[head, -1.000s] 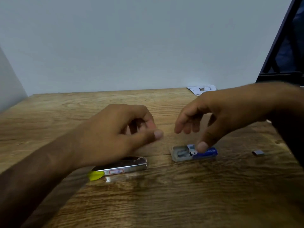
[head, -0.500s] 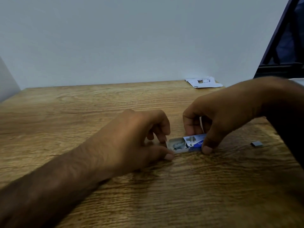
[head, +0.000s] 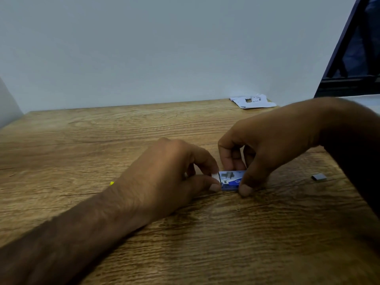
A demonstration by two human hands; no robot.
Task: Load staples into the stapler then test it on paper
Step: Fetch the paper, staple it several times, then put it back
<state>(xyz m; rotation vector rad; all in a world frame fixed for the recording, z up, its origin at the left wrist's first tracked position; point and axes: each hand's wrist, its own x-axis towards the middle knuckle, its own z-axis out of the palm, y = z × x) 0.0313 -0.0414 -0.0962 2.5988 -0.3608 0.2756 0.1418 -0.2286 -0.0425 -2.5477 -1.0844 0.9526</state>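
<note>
One wooden table [head: 82,140] fills the view, its grain running left to right, with a plain pale wall behind it. Two bare hands meet near the middle. The left hand [head: 170,177] comes in from the lower left, its forearm lying across the tabletop, thumb and forefinger pinched on the white inner end of a single small blue staple box [head: 231,179]. The right hand [head: 267,149] reaches in from the right and grips the box's blue sleeve, thumb at the near edge and fingers curled over the far side. The box rests on the wood between them, almost closed as far as I can make out. At the far edge of the table, against the wall, lies one crumpled white paper [head: 253,101]. Well to the right of the box, alone on the wood, sits one short grey strip of staples [head: 319,177]. Of the stapler, only a small yellow tip [head: 111,183] peeks out beside the left forearm; the rest is hidden.
</note>
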